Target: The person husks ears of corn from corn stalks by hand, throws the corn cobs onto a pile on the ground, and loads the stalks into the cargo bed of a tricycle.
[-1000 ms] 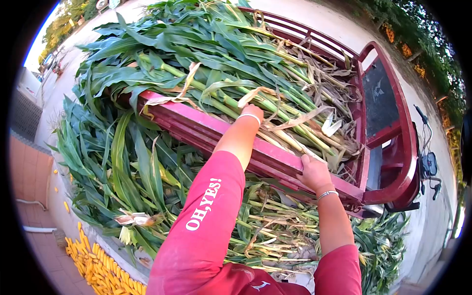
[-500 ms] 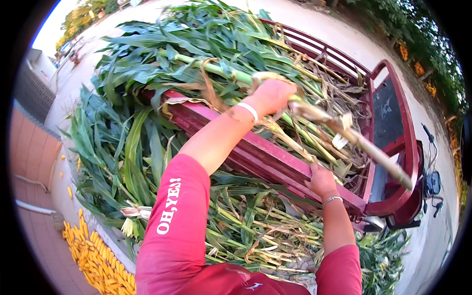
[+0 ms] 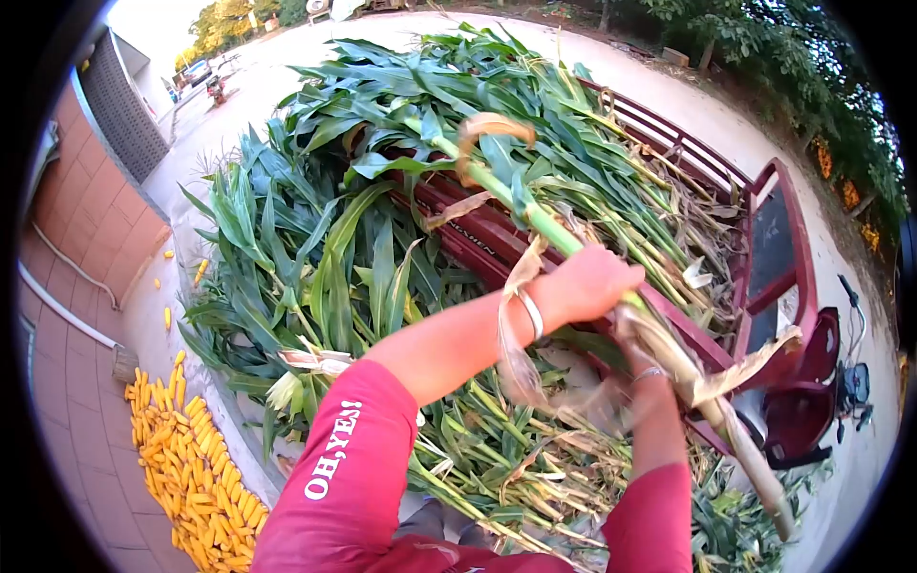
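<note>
My left hand (image 3: 597, 284) is wrapped round a thick green corn stalk (image 3: 552, 229), raised in front of the cart's side rail. Dry leaves hang from the stalk, and its brown lower end slants down to the right. Behind that stalk is my right hand (image 3: 642, 351); the stalk and its husks hide its fingers. More stalks with green leaves (image 3: 420, 105) lie heaped in the red cart (image 3: 702, 334). Another leafy pile (image 3: 334, 258) spreads on the ground on the near side of the cart.
Yellow corn cobs (image 3: 196, 468) lie heaped at the lower left beside a tiled wall (image 3: 91, 201). The cart's handlebar (image 3: 853, 382) stands at the right. Trees (image 3: 802, 76) line the far side of the pale road (image 3: 535, 38).
My left hand has lifted the stalk out from the cart's load and brought it nearer and down to the right. My right hand has left the side rail. The view has shifted left.
</note>
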The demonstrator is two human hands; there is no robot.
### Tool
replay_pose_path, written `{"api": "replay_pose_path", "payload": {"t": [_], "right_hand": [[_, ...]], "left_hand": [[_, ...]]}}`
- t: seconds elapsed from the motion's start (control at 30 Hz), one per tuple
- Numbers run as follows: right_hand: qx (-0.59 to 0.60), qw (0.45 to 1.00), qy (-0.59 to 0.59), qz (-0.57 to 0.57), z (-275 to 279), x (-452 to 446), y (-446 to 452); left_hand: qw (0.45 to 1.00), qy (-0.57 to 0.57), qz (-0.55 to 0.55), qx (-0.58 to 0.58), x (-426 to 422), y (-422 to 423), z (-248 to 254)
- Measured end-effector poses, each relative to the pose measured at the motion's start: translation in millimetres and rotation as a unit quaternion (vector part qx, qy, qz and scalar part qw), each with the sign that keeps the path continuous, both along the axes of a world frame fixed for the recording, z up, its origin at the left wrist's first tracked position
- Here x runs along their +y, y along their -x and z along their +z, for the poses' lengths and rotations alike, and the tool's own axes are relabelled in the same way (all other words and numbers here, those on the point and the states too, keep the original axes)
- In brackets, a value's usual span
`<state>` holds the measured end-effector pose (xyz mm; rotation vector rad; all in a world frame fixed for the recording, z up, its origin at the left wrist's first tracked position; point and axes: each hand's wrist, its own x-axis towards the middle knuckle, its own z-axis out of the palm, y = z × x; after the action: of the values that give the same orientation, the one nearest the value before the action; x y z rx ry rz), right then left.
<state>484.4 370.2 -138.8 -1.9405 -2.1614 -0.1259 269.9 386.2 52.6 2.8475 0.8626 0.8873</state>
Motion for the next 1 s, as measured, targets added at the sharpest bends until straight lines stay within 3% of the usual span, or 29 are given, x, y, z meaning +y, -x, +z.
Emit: {"api": "replay_pose_path", "payload": {"t": [0.03, 0.1, 0.13, 0.17, 0.23, 0.33, 0.4, 0.43, 0.47, 0.5, 0.57, 0.63, 0.67, 0.7, 0.73, 0.77, 0.8, 0.83, 0.87, 0.93, 1.0], "right_hand": [[0.045, 0.995, -0.070, 0.059, 10.1, -32.6, 19.5], [0.104, 0.969, -0.136, 0.176, 87.4, -133.3, 68.2], [0.195, 0.944, -0.066, 0.256, 126.1, -184.7, 78.4], [0.228, 0.938, -0.041, 0.257, 150.7, -239.4, 87.6], [0.233, 0.925, -0.062, 0.293, 205.2, -325.0, 88.1], [0.247, 0.924, -0.199, 0.215, 248.9, -400.1, 58.9], [0.157, 0.956, -0.225, 0.104, 276.9, -425.2, 41.4], [0.151, 0.957, -0.229, 0.100, 279.8, -432.4, 32.8], [0.186, 0.975, -0.109, 0.043, 276.6, -438.4, 23.3], [0.220, 0.975, 0.014, -0.017, 270.6, -443.5, 15.0], [0.315, 0.925, 0.211, -0.016, 246.7, -434.4, 3.5], [0.316, 0.898, 0.306, 0.030, 204.9, -413.7, 4.9], [0.351, 0.853, 0.382, 0.057, 162.8, -399.6, 2.6], [0.382, 0.801, 0.452, 0.086, 153.2, -390.3, 15.2], [0.437, 0.752, 0.490, 0.069, 147.4, -384.0, 27.7], [0.489, 0.695, 0.525, 0.051, 156.7, -380.3, 54.4], [0.487, 0.696, 0.526, 0.055, 143.6, -380.1, 64.1], [0.539, 0.634, 0.554, 0.029, 119.5, -374.0, 70.2], [0.588, 0.567, 0.577, 0.003, 103.0, -372.8, 76.8], [0.563, 0.654, 0.505, -0.024, 94.7, -388.8, 93.4], [0.574, 0.679, 0.457, -0.027, 103.4, -401.8, 101.8]], "left_hand": [[1.000, 0.002, -0.001, 0.008, -24.6, -6.6, 5.1], [0.998, 0.015, 0.017, 0.052, -79.9, -19.1, 24.3], [1.000, 0.004, 0.003, 0.016, -106.8, -28.1, 27.8], [1.000, 0.013, -0.017, 0.017, -134.0, -33.1, 34.5], [0.998, 0.039, -0.044, 0.025, -180.8, -49.0, 38.6], [0.994, 0.055, -0.072, 0.059, -247.1, -82.1, 21.4], [0.989, 0.094, -0.113, 0.015, -301.8, -107.0, -0.6], [0.978, 0.044, -0.194, 0.063, -326.6, -115.7, -15.6], [0.971, 0.104, -0.207, -0.065, -356.2, -133.4, -31.6], [0.958, 0.047, -0.263, -0.103, -384.9, -158.6, -73.7], [0.940, 0.114, -0.282, -0.151, -437.4, -154.9, -70.2], [0.917, 0.178, -0.296, -0.200, -464.3, -144.8, -61.7], [0.914, 0.222, -0.338, 0.018, -471.5, -140.9, -57.8], [0.867, 0.251, -0.360, 0.237, -474.7, -140.1, -55.1], [0.868, 0.249, -0.359, 0.235, -483.0, -147.5, -74.0], [0.872, 0.293, -0.391, -0.004, -496.7, -159.3, -111.5], [0.840, 0.342, -0.400, -0.132, -497.5, -145.0, -97.9], [0.792, 0.368, -0.414, -0.255, -498.5, -130.7, -84.3], [0.795, 0.366, -0.412, -0.255, -491.6, -113.0, -83.3], [0.798, 0.396, -0.433, -0.135, -482.7, -86.3, -85.3], [0.786, 0.423, -0.450, -0.017, -477.8, -64.3, -89.3]]}}
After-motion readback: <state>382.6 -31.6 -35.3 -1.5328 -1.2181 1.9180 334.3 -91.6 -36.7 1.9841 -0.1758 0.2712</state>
